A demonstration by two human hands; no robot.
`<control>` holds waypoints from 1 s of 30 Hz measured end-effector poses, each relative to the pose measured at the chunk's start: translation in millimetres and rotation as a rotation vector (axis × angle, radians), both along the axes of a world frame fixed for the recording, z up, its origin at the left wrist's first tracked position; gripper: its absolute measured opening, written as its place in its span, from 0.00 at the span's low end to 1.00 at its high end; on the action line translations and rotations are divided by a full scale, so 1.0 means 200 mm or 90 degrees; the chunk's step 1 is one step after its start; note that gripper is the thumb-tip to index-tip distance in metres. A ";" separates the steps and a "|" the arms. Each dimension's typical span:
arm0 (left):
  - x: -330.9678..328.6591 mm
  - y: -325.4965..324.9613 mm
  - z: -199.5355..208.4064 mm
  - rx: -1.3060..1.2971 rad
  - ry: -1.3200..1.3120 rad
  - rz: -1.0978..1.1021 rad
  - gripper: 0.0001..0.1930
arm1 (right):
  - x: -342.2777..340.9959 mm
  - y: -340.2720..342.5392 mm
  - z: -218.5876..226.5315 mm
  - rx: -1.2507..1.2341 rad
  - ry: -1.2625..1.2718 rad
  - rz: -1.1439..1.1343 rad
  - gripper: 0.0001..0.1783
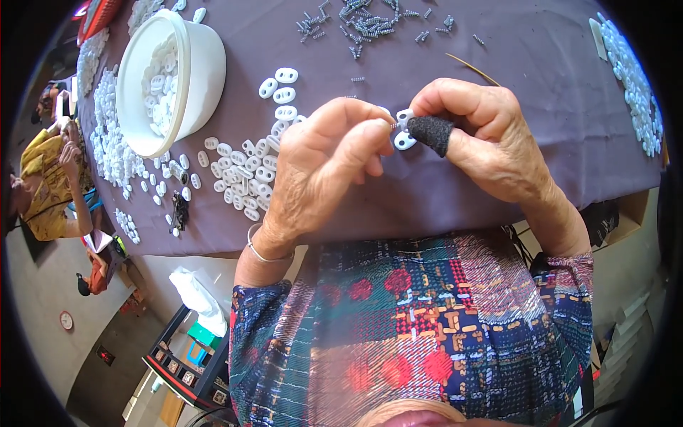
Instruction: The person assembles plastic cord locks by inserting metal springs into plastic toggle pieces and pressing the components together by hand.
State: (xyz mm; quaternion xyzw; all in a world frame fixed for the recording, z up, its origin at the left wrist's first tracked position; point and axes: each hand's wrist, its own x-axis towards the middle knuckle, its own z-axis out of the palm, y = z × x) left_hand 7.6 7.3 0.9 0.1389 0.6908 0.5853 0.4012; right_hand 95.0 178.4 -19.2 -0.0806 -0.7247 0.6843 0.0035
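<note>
At centre, the right hand [491,139], a black cot on its thumb, pinches a white two-hole plastic piece [405,130]. At its nine o'clock, the left hand [324,160] fingers [370,139] nip a small spring [393,124] against it, above the purple tabletop [526,64].

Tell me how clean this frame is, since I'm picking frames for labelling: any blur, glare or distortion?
Head view: strong fisheye bending, the table edge curving, black corners at the rim. Centre sharp: left hand and right hand pinch a white plastic piece. Even daylight, soft shadows; the white bowl is bright, slightly washed out. The springs look small but distinct.
</note>
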 end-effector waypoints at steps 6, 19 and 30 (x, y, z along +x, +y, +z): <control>0.01 0.00 -0.01 -0.018 0.113 -0.050 0.07 | -0.01 0.01 0.03 0.036 -0.028 0.048 0.08; 0.00 -0.03 -0.01 -0.037 0.182 -0.064 0.04 | -0.03 -0.02 -0.02 0.218 0.156 0.077 0.09; -0.02 -0.03 -0.05 -0.072 0.574 -0.090 0.10 | -0.03 0.04 0.03 0.037 0.010 0.014 0.04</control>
